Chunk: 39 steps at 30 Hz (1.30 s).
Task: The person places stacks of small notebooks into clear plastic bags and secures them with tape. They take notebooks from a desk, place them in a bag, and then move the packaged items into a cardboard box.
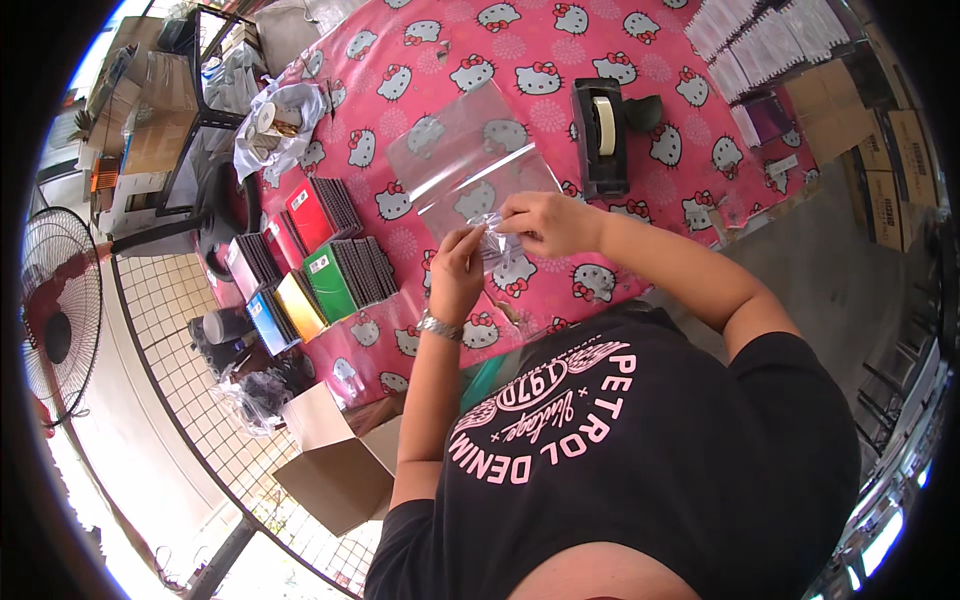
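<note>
Both my hands meet near the front edge of the table over a crinkled bit of transparent plastic (497, 243). My left hand (458, 268), with a metal-banded watch on the wrist, pinches it from the left. From the right, my right hand (548, 224) grips its upper part with curled fingers. Just beyond them a transparent plastic bag (470, 165) lies flat on the table; whether it joins the crinkled part I cannot tell. To the left stand stacks of small spiral notebooks, among them red notebooks (318, 212), green notebooks (345, 275) and yellow notebooks (298, 303).
A black tape dispenser (600, 140) stands beyond my right hand on the pink patterned tablecloth (540, 110). White packets (770, 45) lie at the far right. A white bag with rolls (275, 125) sits far left. Below the left edge are an open cardboard box (335, 475) and a fan (62, 315).
</note>
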{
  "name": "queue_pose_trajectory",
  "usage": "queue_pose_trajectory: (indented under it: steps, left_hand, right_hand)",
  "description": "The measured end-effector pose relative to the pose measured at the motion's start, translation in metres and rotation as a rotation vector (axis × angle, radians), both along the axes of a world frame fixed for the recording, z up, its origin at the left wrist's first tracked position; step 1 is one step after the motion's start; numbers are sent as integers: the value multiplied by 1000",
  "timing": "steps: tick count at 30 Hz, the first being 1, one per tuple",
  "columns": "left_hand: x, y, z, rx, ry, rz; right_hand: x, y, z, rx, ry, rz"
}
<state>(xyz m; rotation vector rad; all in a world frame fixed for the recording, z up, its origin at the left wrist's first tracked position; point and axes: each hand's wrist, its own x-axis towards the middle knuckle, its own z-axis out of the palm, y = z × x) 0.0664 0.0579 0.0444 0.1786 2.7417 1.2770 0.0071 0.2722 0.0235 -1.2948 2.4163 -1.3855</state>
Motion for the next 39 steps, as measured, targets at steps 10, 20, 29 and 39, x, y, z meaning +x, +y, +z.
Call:
queue_pose_trajectory:
  steps: [10,20,29,39]
  left_hand:
    - [24,-7,-33,-110,312,-42]
    - [3,-3,-39,-31,-37,281]
    - [-26,8,4,-400,-99,8]
    - [-32,-19,-22,-46,-103,-77]
  right_hand:
    - [41,-12,-11,119,289,-180]
    - [42,-29,-5,136,-1,-658]
    - [31,85,-60,-373,-863,-1211]
    - [95,69,-94,-1163,-1645,-629]
